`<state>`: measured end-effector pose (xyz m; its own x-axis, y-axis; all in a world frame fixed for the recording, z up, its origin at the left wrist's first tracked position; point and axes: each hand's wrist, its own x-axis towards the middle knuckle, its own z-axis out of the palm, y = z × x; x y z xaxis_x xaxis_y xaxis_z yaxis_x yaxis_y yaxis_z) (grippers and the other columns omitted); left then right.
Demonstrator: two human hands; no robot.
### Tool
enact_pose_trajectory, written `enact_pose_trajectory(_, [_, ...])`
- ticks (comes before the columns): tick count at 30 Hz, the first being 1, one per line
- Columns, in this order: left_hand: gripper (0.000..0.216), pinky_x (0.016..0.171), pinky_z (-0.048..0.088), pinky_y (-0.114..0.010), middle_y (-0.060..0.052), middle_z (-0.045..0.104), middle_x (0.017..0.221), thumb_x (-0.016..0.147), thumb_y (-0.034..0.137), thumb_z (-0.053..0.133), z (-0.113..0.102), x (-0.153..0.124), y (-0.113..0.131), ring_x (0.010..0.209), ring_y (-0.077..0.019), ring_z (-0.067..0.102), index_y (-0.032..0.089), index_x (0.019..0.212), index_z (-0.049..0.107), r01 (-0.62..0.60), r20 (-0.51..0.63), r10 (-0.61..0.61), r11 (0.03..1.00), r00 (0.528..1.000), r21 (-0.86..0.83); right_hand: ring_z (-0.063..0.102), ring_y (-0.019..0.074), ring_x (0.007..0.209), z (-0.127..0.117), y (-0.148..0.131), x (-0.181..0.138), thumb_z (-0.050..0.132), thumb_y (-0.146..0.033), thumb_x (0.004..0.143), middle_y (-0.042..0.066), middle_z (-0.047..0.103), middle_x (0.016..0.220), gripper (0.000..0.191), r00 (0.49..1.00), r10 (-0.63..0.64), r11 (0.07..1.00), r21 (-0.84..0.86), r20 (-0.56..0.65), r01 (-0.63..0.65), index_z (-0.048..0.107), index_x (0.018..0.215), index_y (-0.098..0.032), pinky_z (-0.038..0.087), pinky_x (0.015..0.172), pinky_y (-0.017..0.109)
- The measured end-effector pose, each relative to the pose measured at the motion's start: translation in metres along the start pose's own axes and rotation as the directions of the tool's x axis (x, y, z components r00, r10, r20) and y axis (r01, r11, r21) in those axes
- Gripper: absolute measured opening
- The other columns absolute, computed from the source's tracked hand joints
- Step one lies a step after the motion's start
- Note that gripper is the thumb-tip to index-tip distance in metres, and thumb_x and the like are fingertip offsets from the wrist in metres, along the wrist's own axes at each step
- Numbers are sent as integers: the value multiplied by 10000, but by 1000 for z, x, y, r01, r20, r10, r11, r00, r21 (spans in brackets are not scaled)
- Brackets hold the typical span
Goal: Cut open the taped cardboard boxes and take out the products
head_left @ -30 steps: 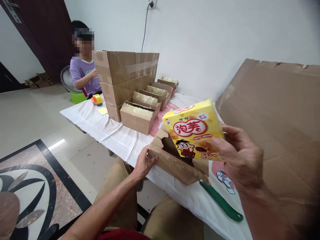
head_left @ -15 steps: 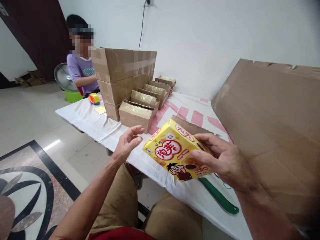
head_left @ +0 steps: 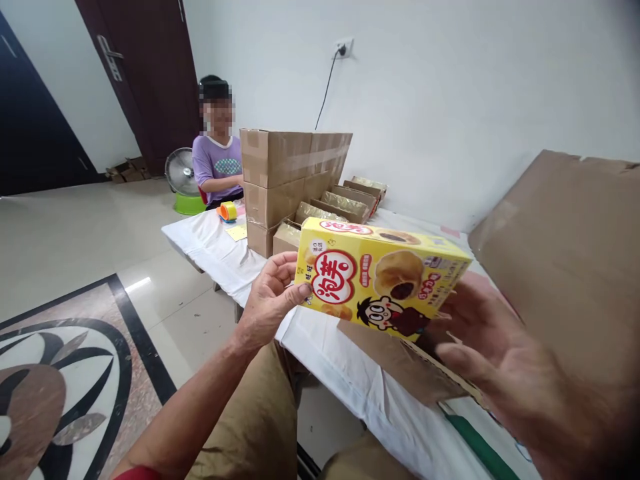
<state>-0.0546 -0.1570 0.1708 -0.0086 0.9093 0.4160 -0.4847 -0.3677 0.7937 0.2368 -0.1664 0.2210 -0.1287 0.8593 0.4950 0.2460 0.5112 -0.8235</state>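
A yellow snack box (head_left: 380, 280) with a cartoon face and a red round logo is held level above the table's near edge. My left hand (head_left: 270, 300) grips its left end, thumb on the front. My right hand (head_left: 500, 360) supports its right end from below and behind, fingers curled under it. Beneath the box lies a flattened brown cardboard piece (head_left: 405, 363) on the white tablecloth (head_left: 345, 380).
Stacked taped cartons (head_left: 290, 173) and a row of small cartons (head_left: 345, 200) stand further along the table. A big cardboard sheet (head_left: 565, 247) leans at right. A green-handled tool (head_left: 480, 450) lies near the edge. A seated person (head_left: 217, 157), a tape roll (head_left: 227, 211) and a fan (head_left: 181, 172) are at the far end.
The box has turned from tilted to level and risen. My left hand, free half a second ago, now grips its left end. The view has shifted.
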Motion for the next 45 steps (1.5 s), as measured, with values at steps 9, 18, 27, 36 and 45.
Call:
enact_pose_trajectory(9, [479,1007,636,-415,-49,790,1199,872,390,861,8,10,50,1205,-258,747,261,1281,647,-376,4,385,898,923,226,775,212,1037,64,-38,11,869,-241,836,22,802,1131,357,963,-177,940,255,-203,226,757,1169,-308,700,878,379])
enact_pose_trajectory(18, [434,1020,619,-423,-69,795,1213,836,418,872,-51,23,38,1132,-263,760,218,1200,745,-282,-162,388,846,907,453,720,261,1075,133,12,28,772,-379,908,75,743,1260,503,972,-151,974,140,-177,177,622,1378,-280,637,903,466])
enact_pose_trajectory(27, [463,911,599,-440,-91,819,1055,704,458,805,-150,27,-96,964,-278,741,177,1070,759,233,-330,-60,825,942,515,719,290,1112,193,152,13,636,-339,846,144,763,1238,496,986,138,987,-68,-99,-145,658,1320,-196,625,770,377])
enact_pose_trajectory(36, [416,1010,566,-449,-83,804,1146,741,284,719,-180,67,-142,1059,-270,722,186,1145,735,243,-309,-86,821,947,516,694,305,1148,215,213,34,636,-360,850,159,743,1248,499,974,148,974,-144,-173,-174,660,1318,-190,610,938,480])
enact_pose_trajectory(45, [513,1061,556,-458,-104,764,1243,758,234,727,-191,70,-167,1128,-265,711,170,1263,668,243,-274,-111,821,955,517,705,286,1086,217,237,23,672,-338,843,143,742,1188,438,966,142,967,-176,-218,-182,648,1254,-189,599,964,488])
